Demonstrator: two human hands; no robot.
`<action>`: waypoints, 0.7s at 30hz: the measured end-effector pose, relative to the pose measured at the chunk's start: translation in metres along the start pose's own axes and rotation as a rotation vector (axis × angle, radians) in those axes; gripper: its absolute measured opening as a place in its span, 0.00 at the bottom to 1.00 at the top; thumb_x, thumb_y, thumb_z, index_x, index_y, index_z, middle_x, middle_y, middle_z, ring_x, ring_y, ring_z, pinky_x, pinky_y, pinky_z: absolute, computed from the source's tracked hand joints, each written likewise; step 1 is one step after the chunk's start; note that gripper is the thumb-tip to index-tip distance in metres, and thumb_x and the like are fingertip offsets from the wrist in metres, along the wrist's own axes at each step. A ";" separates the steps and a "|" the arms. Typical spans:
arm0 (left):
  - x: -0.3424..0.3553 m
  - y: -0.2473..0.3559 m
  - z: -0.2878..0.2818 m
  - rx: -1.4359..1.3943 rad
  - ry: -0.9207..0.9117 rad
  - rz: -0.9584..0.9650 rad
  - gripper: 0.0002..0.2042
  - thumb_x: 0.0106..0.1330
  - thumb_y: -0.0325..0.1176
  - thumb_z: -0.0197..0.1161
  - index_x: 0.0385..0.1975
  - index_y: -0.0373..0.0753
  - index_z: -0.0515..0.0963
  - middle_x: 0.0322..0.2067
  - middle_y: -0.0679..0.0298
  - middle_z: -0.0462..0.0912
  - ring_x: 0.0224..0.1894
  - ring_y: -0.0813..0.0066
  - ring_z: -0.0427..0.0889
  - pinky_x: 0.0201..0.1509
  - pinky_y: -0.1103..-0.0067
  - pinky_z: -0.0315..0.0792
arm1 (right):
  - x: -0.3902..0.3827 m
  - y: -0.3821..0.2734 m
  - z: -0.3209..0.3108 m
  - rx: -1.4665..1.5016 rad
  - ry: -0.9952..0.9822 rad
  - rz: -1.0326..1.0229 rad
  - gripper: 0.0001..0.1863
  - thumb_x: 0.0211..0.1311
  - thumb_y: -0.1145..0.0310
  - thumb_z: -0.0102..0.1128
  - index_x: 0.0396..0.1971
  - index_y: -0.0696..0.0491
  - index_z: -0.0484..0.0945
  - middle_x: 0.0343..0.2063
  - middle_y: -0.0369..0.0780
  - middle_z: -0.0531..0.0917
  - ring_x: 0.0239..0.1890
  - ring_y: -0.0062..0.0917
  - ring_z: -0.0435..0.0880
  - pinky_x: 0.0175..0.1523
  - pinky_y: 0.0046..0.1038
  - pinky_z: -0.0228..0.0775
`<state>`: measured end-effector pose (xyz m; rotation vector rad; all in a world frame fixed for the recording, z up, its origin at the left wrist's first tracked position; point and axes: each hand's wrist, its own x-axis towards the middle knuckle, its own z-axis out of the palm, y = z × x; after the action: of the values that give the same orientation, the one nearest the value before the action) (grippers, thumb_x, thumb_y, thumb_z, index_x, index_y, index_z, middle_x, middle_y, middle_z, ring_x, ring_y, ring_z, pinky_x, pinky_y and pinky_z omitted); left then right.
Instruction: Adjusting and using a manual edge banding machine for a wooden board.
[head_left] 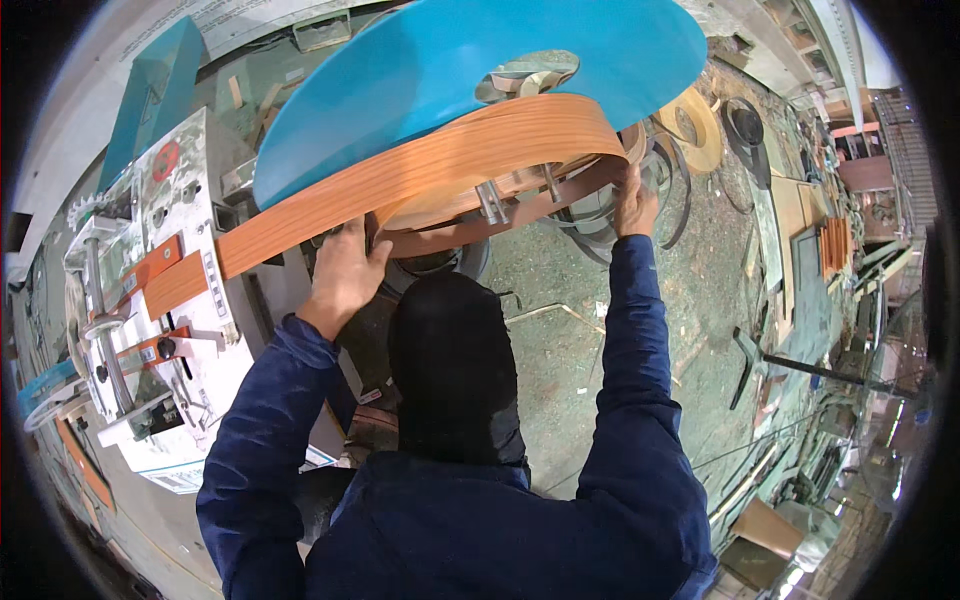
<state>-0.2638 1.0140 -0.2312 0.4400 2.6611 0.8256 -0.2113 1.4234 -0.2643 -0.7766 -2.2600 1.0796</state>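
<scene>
A wide strip of orange wood-grain edge banding (420,165) runs from the white machine's feed guides at the left into a large loose coil in front of me. My left hand (345,265) is closed on the coil's near left edge, its thumb showing and its other fingertips partly hidden behind the band. At the coil's right end, my right hand (635,205) grips the curved edge. Beyond the coil tilts a big teal disc (370,110) with an opening near its middle. Metal pegs (490,203) stick out inside the coil.
The white machine (225,310) stands at the left with a metal shaft (112,365) and orange guide plates (160,265). More banding rolls (695,130) lie on the littered green floor. Boards (790,235) and scrap line the right side. A black rounded shape (450,370) sits between my arms.
</scene>
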 end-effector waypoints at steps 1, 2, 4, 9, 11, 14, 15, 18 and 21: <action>0.005 -0.005 0.005 -0.014 0.031 -0.007 0.32 0.60 0.35 0.62 0.63 0.33 0.58 0.45 0.38 0.75 0.43 0.39 0.77 0.46 0.57 0.72 | -0.007 -0.007 -0.001 -0.085 0.060 -0.166 0.30 0.68 0.45 0.46 0.32 0.61 0.81 0.24 0.50 0.81 0.31 0.35 0.84 0.38 0.30 0.72; 0.008 -0.012 0.012 -0.027 0.063 -0.017 0.28 0.60 0.35 0.62 0.59 0.34 0.62 0.48 0.40 0.74 0.49 0.39 0.75 0.51 0.57 0.71 | -0.012 -0.009 0.000 -0.169 0.118 -0.332 0.25 0.67 0.50 0.50 0.33 0.60 0.81 0.26 0.50 0.82 0.31 0.37 0.84 0.39 0.30 0.72; 0.014 -0.018 0.025 -0.050 0.189 0.101 0.23 0.61 0.33 0.61 0.55 0.33 0.67 0.46 0.41 0.76 0.48 0.39 0.75 0.51 0.58 0.70 | -0.014 0.004 -0.003 -0.168 0.107 -0.323 0.16 0.63 0.58 0.58 0.35 0.59 0.81 0.29 0.48 0.84 0.32 0.38 0.84 0.39 0.30 0.73; 0.018 -0.029 0.038 0.058 0.311 0.262 0.20 0.63 0.31 0.60 0.54 0.32 0.70 0.43 0.42 0.77 0.48 0.42 0.75 0.48 0.59 0.70 | -0.009 0.037 0.009 -0.249 0.187 -0.087 0.14 0.59 0.64 0.65 0.38 0.59 0.81 0.28 0.44 0.86 0.35 0.25 0.86 0.42 0.25 0.74; 0.018 -0.033 0.042 0.030 0.290 0.217 0.19 0.63 0.32 0.61 0.52 0.32 0.71 0.42 0.42 0.77 0.48 0.41 0.75 0.48 0.59 0.70 | -0.002 0.037 0.015 -0.337 0.232 -0.060 0.13 0.59 0.65 0.65 0.38 0.59 0.81 0.27 0.43 0.85 0.34 0.25 0.85 0.41 0.24 0.74; 0.017 -0.043 0.047 0.043 0.308 0.203 0.17 0.63 0.33 0.61 0.48 0.31 0.73 0.42 0.41 0.77 0.47 0.40 0.75 0.48 0.58 0.69 | 0.010 0.024 0.028 0.040 0.302 -0.185 0.12 0.58 0.70 0.62 0.42 0.55 0.78 0.28 0.47 0.85 0.32 0.30 0.86 0.41 0.28 0.75; 0.019 -0.044 0.049 0.070 0.323 0.241 0.17 0.63 0.33 0.61 0.48 0.31 0.73 0.43 0.41 0.77 0.47 0.39 0.75 0.48 0.57 0.69 | 0.014 0.020 0.026 -0.144 0.283 -0.197 0.11 0.58 0.71 0.60 0.42 0.54 0.79 0.29 0.48 0.85 0.33 0.35 0.86 0.41 0.31 0.76; 0.023 -0.044 0.051 0.091 0.321 0.227 0.16 0.63 0.32 0.61 0.47 0.31 0.74 0.42 0.41 0.77 0.46 0.39 0.74 0.47 0.56 0.68 | 0.026 0.031 0.028 -0.336 0.157 -0.185 0.11 0.58 0.69 0.59 0.41 0.51 0.81 0.30 0.49 0.84 0.36 0.40 0.85 0.41 0.34 0.76; 0.025 -0.047 0.052 0.083 0.275 0.241 0.16 0.62 0.33 0.61 0.46 0.31 0.74 0.43 0.40 0.76 0.47 0.38 0.73 0.48 0.55 0.68 | 0.029 0.033 0.033 -0.333 0.145 -0.177 0.10 0.58 0.68 0.59 0.40 0.49 0.83 0.30 0.49 0.84 0.36 0.43 0.84 0.41 0.37 0.75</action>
<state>-0.2751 1.0115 -0.3048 0.7270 2.9437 0.9033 -0.2444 1.4436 -0.3032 -0.7385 -2.3592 0.5547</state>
